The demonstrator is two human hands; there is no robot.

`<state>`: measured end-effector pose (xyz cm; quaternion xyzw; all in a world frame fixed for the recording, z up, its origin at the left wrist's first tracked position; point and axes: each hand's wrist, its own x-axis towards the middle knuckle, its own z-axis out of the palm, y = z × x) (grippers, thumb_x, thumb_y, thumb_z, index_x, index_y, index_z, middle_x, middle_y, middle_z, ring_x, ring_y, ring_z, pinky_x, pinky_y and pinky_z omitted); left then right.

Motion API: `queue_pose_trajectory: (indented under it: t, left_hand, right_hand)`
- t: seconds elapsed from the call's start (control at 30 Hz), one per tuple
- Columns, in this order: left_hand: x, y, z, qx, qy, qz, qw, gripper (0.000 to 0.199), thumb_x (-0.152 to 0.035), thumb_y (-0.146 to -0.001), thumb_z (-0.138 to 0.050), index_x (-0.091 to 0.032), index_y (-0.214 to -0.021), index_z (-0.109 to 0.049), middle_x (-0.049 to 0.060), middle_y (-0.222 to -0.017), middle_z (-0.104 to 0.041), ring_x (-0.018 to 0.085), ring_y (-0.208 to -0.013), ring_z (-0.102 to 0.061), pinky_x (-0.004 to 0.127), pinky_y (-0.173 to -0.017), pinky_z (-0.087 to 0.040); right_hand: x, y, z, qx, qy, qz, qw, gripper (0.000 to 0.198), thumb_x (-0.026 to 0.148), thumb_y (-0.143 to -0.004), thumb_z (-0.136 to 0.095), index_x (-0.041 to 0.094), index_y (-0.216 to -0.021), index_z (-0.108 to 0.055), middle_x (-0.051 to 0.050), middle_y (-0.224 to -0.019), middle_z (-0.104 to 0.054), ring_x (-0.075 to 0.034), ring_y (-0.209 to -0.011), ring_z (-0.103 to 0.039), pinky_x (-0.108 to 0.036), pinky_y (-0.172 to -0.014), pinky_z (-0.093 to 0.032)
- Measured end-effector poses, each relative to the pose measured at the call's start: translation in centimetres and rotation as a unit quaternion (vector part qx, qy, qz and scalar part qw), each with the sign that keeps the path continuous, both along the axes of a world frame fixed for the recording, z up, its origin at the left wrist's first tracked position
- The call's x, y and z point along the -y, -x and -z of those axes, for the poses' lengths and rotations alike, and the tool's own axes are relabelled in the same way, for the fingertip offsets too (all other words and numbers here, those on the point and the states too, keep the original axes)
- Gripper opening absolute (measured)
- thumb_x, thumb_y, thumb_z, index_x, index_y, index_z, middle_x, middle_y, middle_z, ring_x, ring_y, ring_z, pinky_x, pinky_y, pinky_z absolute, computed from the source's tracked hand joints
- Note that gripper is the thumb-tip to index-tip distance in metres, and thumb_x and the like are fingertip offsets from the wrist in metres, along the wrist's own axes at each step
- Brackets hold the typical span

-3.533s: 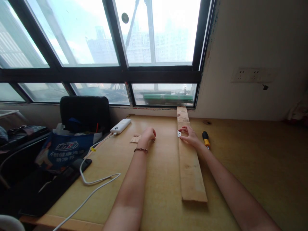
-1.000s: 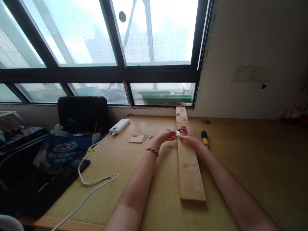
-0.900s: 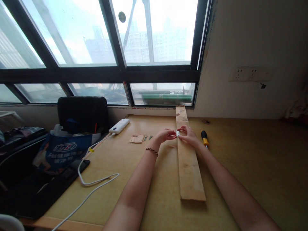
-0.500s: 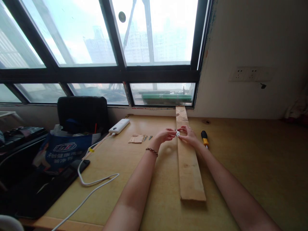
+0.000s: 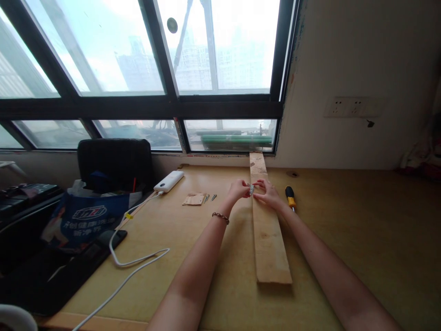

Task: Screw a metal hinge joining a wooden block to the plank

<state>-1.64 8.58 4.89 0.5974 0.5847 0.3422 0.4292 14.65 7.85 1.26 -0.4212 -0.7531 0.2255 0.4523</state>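
Between my two hands is a small silvery metal bracket (image 5: 251, 189), held at the left edge of a long wooden board (image 5: 270, 239). My left hand (image 5: 239, 191) pinches the bracket from the left with its fingers closed. My right hand (image 5: 268, 194) grips it from the right, thumb and fingertips on it, above the board. The exact shape of the bracket is partly hidden by my fingers. The board lies lengthwise on the wooden table (image 5: 220, 276), its far end near the window.
A yellow and black screwdriver (image 5: 290, 197) lies right of the board. To the left are several screws (image 5: 210, 198), a thin wood piece (image 5: 194, 199), and a white power bank (image 5: 169, 181) with a white cable (image 5: 138, 263). A blue bag (image 5: 84, 220) and black chair (image 5: 113, 161) stand beyond the left edge.
The bracket has been turned slightly between my fingers, and my left hand's fingers have curled in closer. The whole view has shifted a little.
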Motion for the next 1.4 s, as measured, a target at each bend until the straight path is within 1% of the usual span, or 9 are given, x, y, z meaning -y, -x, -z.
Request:
queue_pose_trajectory:
  t: [0.1,0.23,0.3,0.4,0.5,0.6,0.77,1.2,1.4]
  left_hand:
    - [0.1,2.1,-0.2,-0.114,-0.075,-0.066,0.988,0.007,-0.011,-0.07,-0.054,-0.012,-0.076,-0.055,0.009,-0.067,-0.064,0.018,-0.06,-0.063,0.027,-0.059,-0.048]
    - [1.6,7.9,0.2,-0.288,-0.19,-0.178,0.922,0.014,-0.015,-0.079,-0.043,-0.013,-0.084,-0.056,0.013,-0.081,-0.065,0.023,-0.08,-0.062,0.029,-0.07,-0.043]
    - [2.6,11.3,1.2,-0.323,-0.202,-0.213,0.899,0.017,-0.017,-0.081,-0.041,-0.014,-0.085,-0.057,0.011,-0.08,-0.065,0.022,-0.08,-0.062,0.028,-0.07,-0.042]
    - [4.0,15.8,3.2,-0.345,-0.207,-0.252,0.88,0.019,-0.021,-0.083,-0.04,-0.015,-0.086,-0.058,0.01,-0.083,-0.066,0.021,-0.078,-0.061,0.027,-0.069,-0.04]
    - [4.8,18.4,4.6,-0.369,-0.196,-0.303,0.857,0.022,-0.025,-0.084,-0.04,-0.016,-0.089,-0.059,0.009,-0.085,-0.066,0.021,-0.08,-0.061,0.027,-0.07,-0.04]
    - [4.8,19.2,5.1,-0.375,-0.191,-0.334,0.843,0.022,-0.029,-0.084,-0.042,-0.017,-0.088,-0.06,0.009,-0.085,-0.066,0.022,-0.082,-0.061,0.028,-0.069,-0.04]
    - [4.5,19.2,5.1,-0.34,-0.171,-0.329,0.864,0.019,-0.032,-0.08,-0.047,-0.018,-0.084,-0.06,0.008,-0.082,-0.067,0.022,-0.079,-0.061,0.028,-0.069,-0.041]
    - [3.1,18.6,5.6,-0.375,-0.174,-0.285,0.865,0.019,-0.023,-0.079,-0.044,-0.016,-0.083,-0.061,0.011,-0.085,-0.065,0.022,-0.081,-0.06,0.028,-0.069,-0.042]
    - [3.7,18.3,5.3,-0.422,-0.156,-0.287,0.846,0.021,-0.024,-0.08,-0.043,-0.016,-0.083,-0.062,0.013,-0.089,-0.064,0.025,-0.085,-0.059,0.031,-0.067,-0.042]
  right_hand:
    - [0.9,-0.4,-0.6,-0.049,-0.006,0.007,0.999,0.052,0.027,-0.067,-0.066,0.021,-0.112,-0.042,-0.009,-0.119,-0.057,-0.019,-0.111,-0.052,-0.036,-0.096,-0.039]
    - [3.9,-2.3,-1.0,-0.093,-0.009,0.078,0.993,0.04,0.029,-0.072,-0.06,0.021,-0.108,-0.045,-0.01,-0.115,-0.059,-0.021,-0.108,-0.054,-0.04,-0.092,-0.041]
    - [6.0,-3.6,-0.6,-0.102,-0.004,0.106,0.989,0.034,0.029,-0.074,-0.058,0.02,-0.105,-0.047,-0.009,-0.11,-0.062,-0.02,-0.1,-0.058,-0.04,-0.089,-0.044]
    - [9.0,-5.2,0.7,-0.112,-0.001,0.142,0.984,0.03,0.031,-0.076,-0.055,0.019,-0.103,-0.049,-0.01,-0.104,-0.064,-0.019,-0.091,-0.061,-0.038,-0.083,-0.048]
    - [10.8,-5.8,1.5,-0.106,0.005,0.189,0.976,0.026,0.034,-0.077,-0.053,0.018,-0.098,-0.05,-0.01,-0.096,-0.066,-0.021,-0.085,-0.063,-0.037,-0.077,-0.051]
    - [11.4,-5.6,1.5,-0.071,-0.013,0.205,0.976,0.024,0.033,-0.077,-0.051,0.019,-0.097,-0.051,-0.01,-0.093,-0.067,-0.021,-0.083,-0.064,-0.037,-0.075,-0.052]
    - [11.4,-5.3,1.4,0.015,-0.063,0.189,0.98,0.022,0.028,-0.078,-0.049,0.019,-0.097,-0.053,-0.009,-0.093,-0.066,-0.021,-0.082,-0.063,-0.038,-0.075,-0.051]
    - [11.7,-4.9,1.8,0.048,-0.063,0.176,0.981,0.021,0.024,-0.078,-0.046,0.02,-0.098,-0.052,-0.008,-0.093,-0.065,-0.02,-0.08,-0.063,-0.037,-0.074,-0.052]
    - [11.8,-4.8,1.7,0.053,-0.059,0.176,0.981,0.021,0.022,-0.078,-0.046,0.02,-0.098,-0.052,-0.007,-0.092,-0.064,-0.02,-0.08,-0.063,-0.036,-0.075,-0.052]
